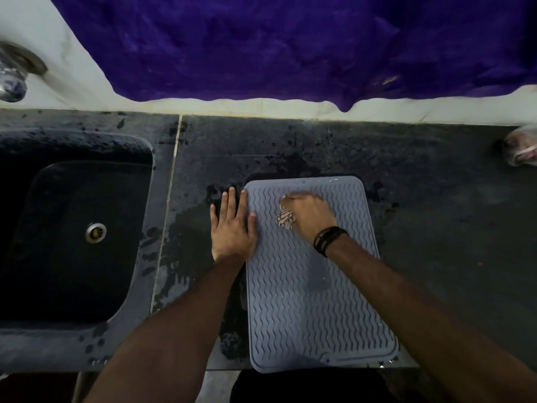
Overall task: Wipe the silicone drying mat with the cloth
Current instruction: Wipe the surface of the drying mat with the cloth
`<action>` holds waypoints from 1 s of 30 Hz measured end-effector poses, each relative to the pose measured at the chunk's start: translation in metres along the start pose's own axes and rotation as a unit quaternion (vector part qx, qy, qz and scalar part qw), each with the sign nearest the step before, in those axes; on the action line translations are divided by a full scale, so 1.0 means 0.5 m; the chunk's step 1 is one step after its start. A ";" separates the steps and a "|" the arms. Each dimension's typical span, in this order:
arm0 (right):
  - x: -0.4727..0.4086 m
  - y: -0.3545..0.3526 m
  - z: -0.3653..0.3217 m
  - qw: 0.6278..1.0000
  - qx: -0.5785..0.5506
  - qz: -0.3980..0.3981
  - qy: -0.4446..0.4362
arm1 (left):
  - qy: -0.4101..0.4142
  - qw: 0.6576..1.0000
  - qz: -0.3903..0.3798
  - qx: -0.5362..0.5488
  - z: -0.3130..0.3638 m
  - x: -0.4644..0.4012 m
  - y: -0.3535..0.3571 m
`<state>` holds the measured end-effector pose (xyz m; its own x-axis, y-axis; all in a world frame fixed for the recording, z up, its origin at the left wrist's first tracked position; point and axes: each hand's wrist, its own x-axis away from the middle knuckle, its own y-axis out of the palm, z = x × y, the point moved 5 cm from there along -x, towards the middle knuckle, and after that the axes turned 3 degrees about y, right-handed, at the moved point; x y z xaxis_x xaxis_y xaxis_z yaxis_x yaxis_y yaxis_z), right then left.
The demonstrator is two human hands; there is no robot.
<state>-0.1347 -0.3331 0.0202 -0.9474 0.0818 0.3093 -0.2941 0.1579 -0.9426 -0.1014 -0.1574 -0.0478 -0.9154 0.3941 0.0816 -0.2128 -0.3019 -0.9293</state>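
One silicone drying mat (313, 286) lies on the tabletop (436, 228). Left hand (232, 225), fingers spread flat, presses its edge; right hand (311, 216), fingers curled, grips one cloth (286, 218).

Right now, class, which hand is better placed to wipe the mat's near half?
The right hand: it already grips the cloth on the silicone drying mat. The left hand lies flat over the mat's left edge, steadying it.

Your left hand (232, 228) flat, fingers spread, pressing left edge of grey silicone mat (316, 301) on dark wet counter (436, 228). Your right hand (309, 218) grips bunched striped cloth (285, 218) on mat's far half, blurred. Sink (72, 228) at left.
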 end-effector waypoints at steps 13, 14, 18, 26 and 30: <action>-0.012 -0.003 -0.022 0.997 0.054 0.006 0.058 | 0.000 1.000 0.002 -0.005 0.003 -0.003 0.001; -0.001 0.003 -0.022 0.997 0.059 0.001 0.059 | 0.000 1.000 0.002 -0.005 0.002 -0.004 0.002; 0.039 0.025 -0.029 0.998 0.030 -0.015 0.060 | 0.003 1.000 0.000 -0.008 -0.001 -0.004 0.006; 0.064 0.001 0.020 0.956 -0.273 0.012 0.107 | 0.009 1.000 0.007 0.006 -0.001 -0.003 0.003; 0.007 -0.044 0.044 0.946 -0.283 0.097 0.123 | 0.004 1.000 0.005 0.002 0.000 -0.005 0.005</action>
<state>-0.1344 -0.3578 0.0394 -0.8985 0.3780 0.2232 0.0622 0.6128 -0.7878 -0.0997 -0.1590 -0.0501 -0.9149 0.3978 0.0690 -0.2043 -0.3087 -0.9289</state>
